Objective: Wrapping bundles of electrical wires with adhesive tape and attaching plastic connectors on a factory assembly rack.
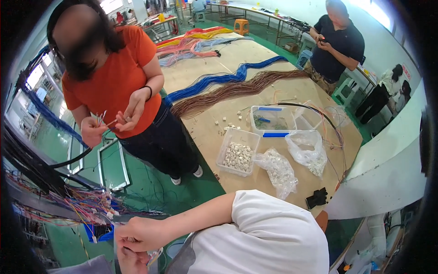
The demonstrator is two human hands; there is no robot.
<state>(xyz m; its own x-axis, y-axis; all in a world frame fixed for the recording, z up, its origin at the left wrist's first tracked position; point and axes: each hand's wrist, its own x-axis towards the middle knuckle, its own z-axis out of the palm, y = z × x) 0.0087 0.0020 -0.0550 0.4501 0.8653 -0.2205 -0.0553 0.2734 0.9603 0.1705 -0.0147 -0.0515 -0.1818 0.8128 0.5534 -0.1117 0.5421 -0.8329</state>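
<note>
The right hand [142, 234], fingers curled, and left hand [132, 262], contents of both indiscernible, meet near coloured wires [86, 205]; a tub [242, 135] of white connectors [238, 157] occupies the surface's [207, 138] left edge.

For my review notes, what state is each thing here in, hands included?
Right hand, fingers curled, grip unclear
Left hand, partly cut off by the lower edge
Clear connector tub, uncovered, partly filled
Blue-clipped box, something inside, lid unclear
Left connector bag, lying, bulging
Right connector bag, partly filled
Black glove, unworn
Blue wire bundle, laid out, bent
Brown wire bundle, laid out
Orange stool, upright
</note>
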